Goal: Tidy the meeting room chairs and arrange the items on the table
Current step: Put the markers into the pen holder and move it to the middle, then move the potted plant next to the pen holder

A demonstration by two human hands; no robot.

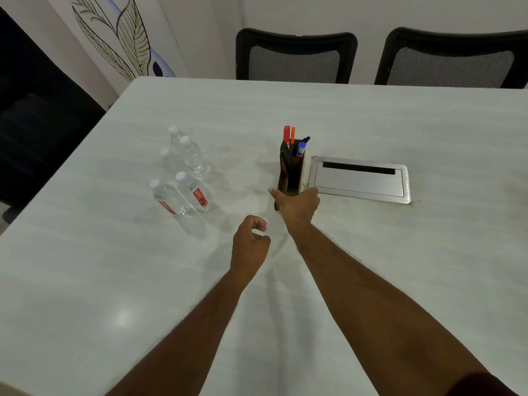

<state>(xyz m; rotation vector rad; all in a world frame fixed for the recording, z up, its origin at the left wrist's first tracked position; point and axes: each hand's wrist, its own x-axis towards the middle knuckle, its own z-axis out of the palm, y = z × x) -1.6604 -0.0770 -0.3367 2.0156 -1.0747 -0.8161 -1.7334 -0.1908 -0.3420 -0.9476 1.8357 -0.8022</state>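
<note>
My right hand (pixel 298 205) is closed around the near end of the dark brown wooden pen holder (pixel 291 174), thumb on its left side, fingers wrapping the right. My left hand (pixel 250 244) hovers just behind it, loosely curled and holding nothing. The holder stands upright with red, orange and blue markers (pixel 293 140) in it, just left of the brushed metal cable hatch (pixel 360 180) set into the pale table (pixel 371 267). Off to my left, five clear plastic water bottles (pixel 183 172) stand grouped. Beyond, two black mesh-backed chairs (pixel 295 57) look pushed in. I judge the holder placement nearly finished; other chairs are out of view.
</note>
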